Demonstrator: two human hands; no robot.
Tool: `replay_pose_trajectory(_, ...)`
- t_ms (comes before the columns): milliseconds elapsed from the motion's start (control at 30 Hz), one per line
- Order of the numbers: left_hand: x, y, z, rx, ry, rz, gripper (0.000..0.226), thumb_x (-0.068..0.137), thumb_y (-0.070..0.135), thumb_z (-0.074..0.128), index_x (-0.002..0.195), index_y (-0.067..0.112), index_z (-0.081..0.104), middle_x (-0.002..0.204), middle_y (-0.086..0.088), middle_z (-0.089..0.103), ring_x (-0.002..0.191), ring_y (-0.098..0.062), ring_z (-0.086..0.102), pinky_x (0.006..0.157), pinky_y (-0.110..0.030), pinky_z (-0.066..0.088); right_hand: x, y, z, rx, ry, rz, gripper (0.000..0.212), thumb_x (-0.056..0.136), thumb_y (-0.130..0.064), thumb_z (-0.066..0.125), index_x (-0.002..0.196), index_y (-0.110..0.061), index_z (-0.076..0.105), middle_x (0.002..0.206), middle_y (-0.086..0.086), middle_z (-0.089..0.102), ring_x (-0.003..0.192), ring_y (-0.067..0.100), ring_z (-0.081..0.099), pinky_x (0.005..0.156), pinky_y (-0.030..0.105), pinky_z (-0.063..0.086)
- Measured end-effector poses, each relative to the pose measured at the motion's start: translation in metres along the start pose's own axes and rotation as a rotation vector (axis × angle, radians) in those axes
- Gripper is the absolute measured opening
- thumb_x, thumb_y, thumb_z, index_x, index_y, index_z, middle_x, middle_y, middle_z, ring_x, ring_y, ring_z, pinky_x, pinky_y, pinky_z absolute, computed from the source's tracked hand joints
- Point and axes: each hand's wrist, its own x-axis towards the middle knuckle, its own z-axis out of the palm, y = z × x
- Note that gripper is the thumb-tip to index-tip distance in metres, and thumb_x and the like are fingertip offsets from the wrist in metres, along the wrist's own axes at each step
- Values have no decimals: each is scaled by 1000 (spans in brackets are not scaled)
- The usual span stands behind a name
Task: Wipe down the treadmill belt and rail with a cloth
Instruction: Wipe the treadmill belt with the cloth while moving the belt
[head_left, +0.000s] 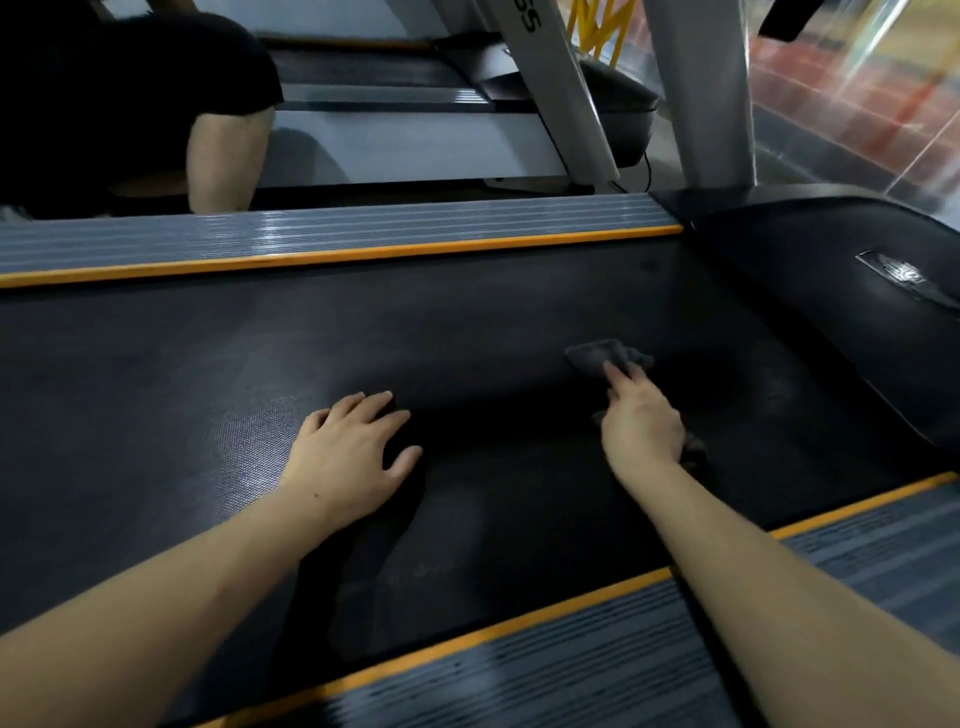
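Note:
The black treadmill belt (467, 322) fills the middle of the view. A ribbed grey rail (311, 234) with an orange edge runs along its far side, and a second ribbed rail (597, 654) lies along its near side. My right hand (641, 421) presses a dark grey cloth (597, 356) onto the belt near the motor cover, fingers curled round the cloth, with a bit of cloth showing under the wrist. My left hand (353, 452) lies flat on the belt, fingers spread, holding nothing.
The black motor cover (831, 291) rises at the belt's right end. A grey upright post (701, 93) stands behind it. Another treadmill (415, 140) sits beyond the far rail. A person's leg (223, 156) in dark shorts is at the upper left.

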Motion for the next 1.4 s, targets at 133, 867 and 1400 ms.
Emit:
replay_pose_trajectory(133,-25,8,-13,18,-114,-41,71,89,76,39,150,40,38,163,10,26,150,-18,21,116,-44,27,-59,-76,25,-14,9,-206,57,85,-14,61,139,-29,52,145,3,47,122,28,51,96,37,47)
replay_pose_trajectory(867,-58,12,-22,11,-405,-85,101,80,81,54,159,42,3,168,12,-13,155,-16,-11,117,-57,26,-119,-69,9,241,-283,-643,52,91,-11,61,139,-32,54,151,-1,45,139,20,41,114,31,35)
replay_pose_trajectory(1400,-63,11,-34,6,-417,-86,97,84,75,56,160,39,9,169,11,-8,155,-16,-6,119,-52,24,-140,-75,1,182,-375,-536,52,96,-17,55,143,-38,46,157,-4,34,144,20,33,113,40,33)
